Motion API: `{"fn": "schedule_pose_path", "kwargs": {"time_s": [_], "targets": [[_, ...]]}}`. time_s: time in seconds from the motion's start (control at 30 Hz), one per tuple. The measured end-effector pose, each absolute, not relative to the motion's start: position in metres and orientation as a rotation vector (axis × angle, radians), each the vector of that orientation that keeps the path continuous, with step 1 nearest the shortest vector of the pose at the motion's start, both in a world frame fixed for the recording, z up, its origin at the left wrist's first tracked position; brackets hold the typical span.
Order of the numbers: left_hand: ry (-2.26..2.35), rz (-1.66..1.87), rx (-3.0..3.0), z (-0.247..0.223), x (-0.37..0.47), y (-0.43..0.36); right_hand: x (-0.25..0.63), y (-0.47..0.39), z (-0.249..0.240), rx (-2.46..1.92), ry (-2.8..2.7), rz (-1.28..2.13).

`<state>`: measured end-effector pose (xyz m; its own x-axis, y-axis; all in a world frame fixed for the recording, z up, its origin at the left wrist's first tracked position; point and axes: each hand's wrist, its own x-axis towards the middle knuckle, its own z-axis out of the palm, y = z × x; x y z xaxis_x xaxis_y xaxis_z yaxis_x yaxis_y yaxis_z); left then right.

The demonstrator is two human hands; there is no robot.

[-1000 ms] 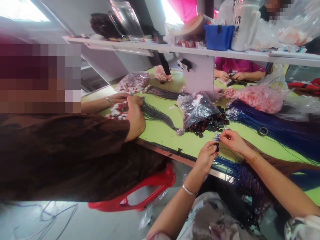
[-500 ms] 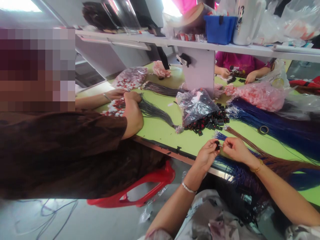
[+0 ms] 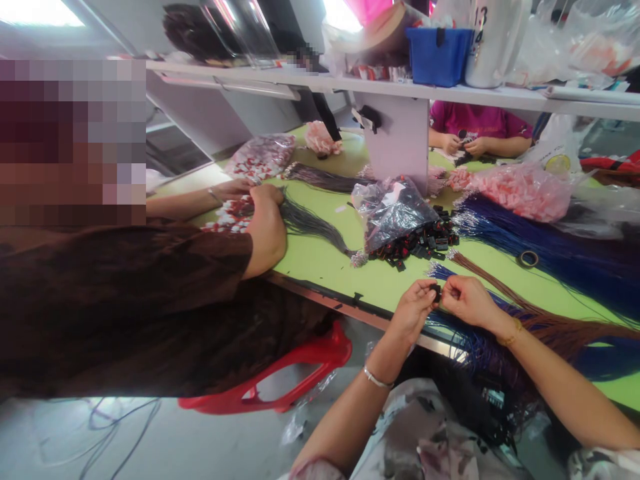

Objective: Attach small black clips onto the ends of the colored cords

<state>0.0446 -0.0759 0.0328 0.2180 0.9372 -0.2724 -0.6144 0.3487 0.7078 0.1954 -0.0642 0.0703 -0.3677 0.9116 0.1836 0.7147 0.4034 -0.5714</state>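
Observation:
Over the front edge of the green table (image 3: pixel 320 250), my left hand (image 3: pixel 414 305) holds a small black connector (image 3: pixel 437 292) between thumb and fingers. My right hand (image 3: pixel 465 300) is pinched close against the connector's right side; in the earlier frame a thin wire end shows there, now what it grips is hidden by the fingers. Behind my hands lies a heap of black connectors (image 3: pixel 427 241) under a clear bag (image 3: pixel 395 207). Brown wires (image 3: pixel 500 288) and blue wires (image 3: pixel 545 250) with metal ends spread to the right.
A person in dark clothing works at the left over red and white pieces (image 3: pixel 233 217) and grey wires (image 3: pixel 315 223). Another person in pink sits across. A shelf (image 3: pixel 350 81) crosses above, with a blue basket (image 3: pixel 437 57). A red stool (image 3: pixel 280 373) stands below left.
My right hand has moved slightly left, closing the small gap to the connector. Across the table, the other person's hands have come together.

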Motion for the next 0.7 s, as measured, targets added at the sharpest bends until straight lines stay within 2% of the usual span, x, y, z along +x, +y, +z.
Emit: {"fn": "schedule_pose_path", "kwargs": {"time_s": [0.17, 0.27, 0.43, 0.57, 0.63, 0.7], "targets": [[0.823, 1.153, 0.461, 0.031, 0.046, -0.075, 0.197, -0.064, 0.066, -1.24, -2.4, 0.189], [0.82, 1.156, 0.43, 0.031, 0.049, -0.074, 0.199, -0.065, 0.062, -1.235, -2.459, 0.094], [0.85, 1.172, 0.464, 0.028, 0.054, -0.077, 0.194, -0.07, 0.058, -1.321, -2.421, 0.128], [0.859, 1.15, 0.472, 0.026, 0.052, -0.076, 0.213, -0.051, 0.063, -1.275, -2.373, 0.445], [0.864, 1.152, 0.474, 0.025, 0.05, -0.074, 0.233, -0.031, 0.064, -1.424, -2.198, 0.495], [0.875, 1.146, 0.473, 0.024, 0.049, -0.072, 0.255, -0.012, 0.059, -1.737, -2.064, 0.407]]}}
